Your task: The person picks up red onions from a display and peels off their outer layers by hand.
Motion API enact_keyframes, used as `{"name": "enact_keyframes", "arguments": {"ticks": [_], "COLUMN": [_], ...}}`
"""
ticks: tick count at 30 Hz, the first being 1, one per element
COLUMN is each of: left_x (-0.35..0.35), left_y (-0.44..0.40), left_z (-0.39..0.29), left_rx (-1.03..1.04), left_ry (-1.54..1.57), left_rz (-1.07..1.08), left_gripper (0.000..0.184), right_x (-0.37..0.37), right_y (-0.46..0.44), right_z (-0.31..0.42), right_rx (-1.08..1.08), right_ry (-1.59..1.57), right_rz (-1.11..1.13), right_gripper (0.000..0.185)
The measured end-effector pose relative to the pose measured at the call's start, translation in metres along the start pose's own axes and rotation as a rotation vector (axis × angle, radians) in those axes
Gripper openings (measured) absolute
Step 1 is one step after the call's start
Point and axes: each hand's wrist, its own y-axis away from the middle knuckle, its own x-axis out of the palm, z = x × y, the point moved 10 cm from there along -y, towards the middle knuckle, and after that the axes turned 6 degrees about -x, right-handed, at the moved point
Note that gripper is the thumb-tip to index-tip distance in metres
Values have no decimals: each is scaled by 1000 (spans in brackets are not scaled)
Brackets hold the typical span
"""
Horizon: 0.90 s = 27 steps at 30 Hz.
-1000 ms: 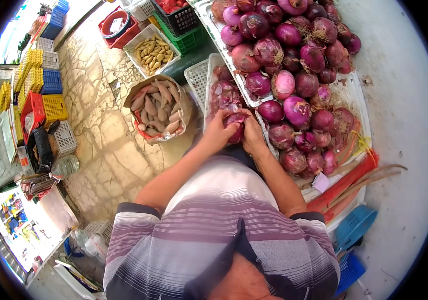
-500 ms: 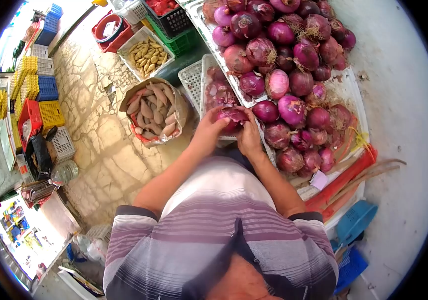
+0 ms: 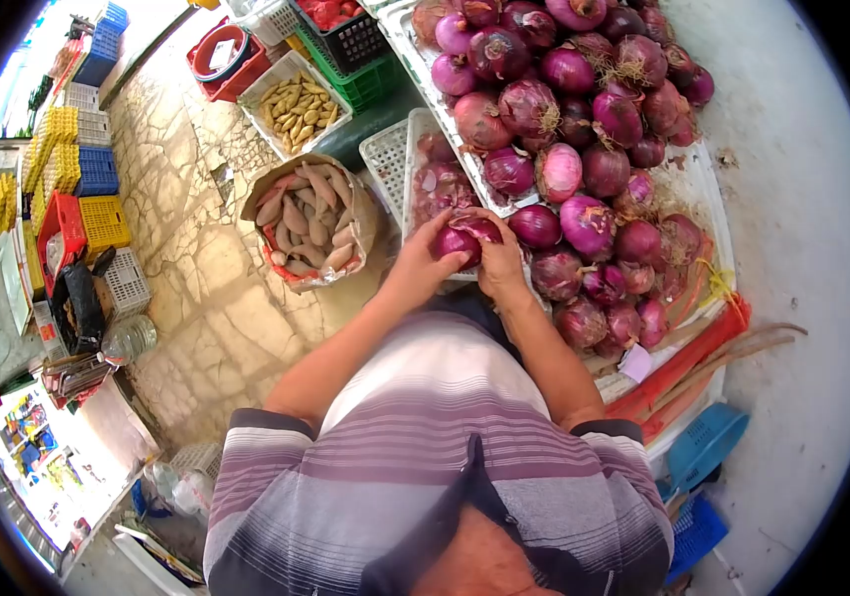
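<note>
A red onion [image 3: 457,244] sits between my two hands in front of my belly. My left hand [image 3: 419,262] is wrapped round its left side, thumb on the near face. My right hand [image 3: 502,264] is closed at the onion's right side, by a loose flap of dark outer skin [image 3: 480,227] that lifts from the top. Some of the right fingers are hidden behind the onion. Just beyond lies a white crate [image 3: 435,189] with onion skins in it. To the right, several red onions [image 3: 586,221] are heaped on a white tray.
A sack of sweet potatoes [image 3: 304,221] stands on the stone floor to the left. Behind it are a white crate of small yellowish produce [image 3: 298,111] and a green crate [image 3: 369,85]. A blue basket [image 3: 707,443] and a red bundle [image 3: 688,360] lie at the right.
The onion has turned in my hands, and the skin flap now stands up more toward the right, with more smooth purple surface showing. The view has shifted slightly.
</note>
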Motion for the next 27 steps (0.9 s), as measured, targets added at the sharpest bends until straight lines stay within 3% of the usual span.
{"name": "enact_keyframes", "arguments": {"ticks": [3,5,7,8,11,12,15,19,20,23,27], "left_x": [-7,-8,-7,-9,-17,-17,-27,-26,-27,-17,-19], "left_y": [7,6,4,3,5,7,1,2,1,1,-10], "left_z": [-8,-2,-6,-5,-10,-12,23,60,64,31,46], "left_rx": [-57,-85,-86,-90,-135,-151,-262,-430,-454,-441,-438], "left_ry": [27,-3,65,79,70,81,30,130,180,48,-44], "left_rz": [56,72,104,101,117,117,114,221,231,411,448], "left_gripper": [75,76,78,79,76,74,66,65,63,62,61], "right_x": [29,33,37,40,35,30,33,20,22,4,4], "right_y": [-1,-3,-8,-7,-16,-16,-10,1,4,4,10], "right_z": [29,37,47,50,31,23,20,-2,-4,-28,-18], "right_rx": [-27,-34,-185,-143,-209,-113,-74,-22,-63,37,72], "right_ry": [32,199,470,395,609,503,434,756,628,704,879], "right_rz": [353,393,339,311,198,57,-27,-108,-102,-103,-179], "right_gripper": [42,41,53,43,29,21,24,27,28,29,30]}}
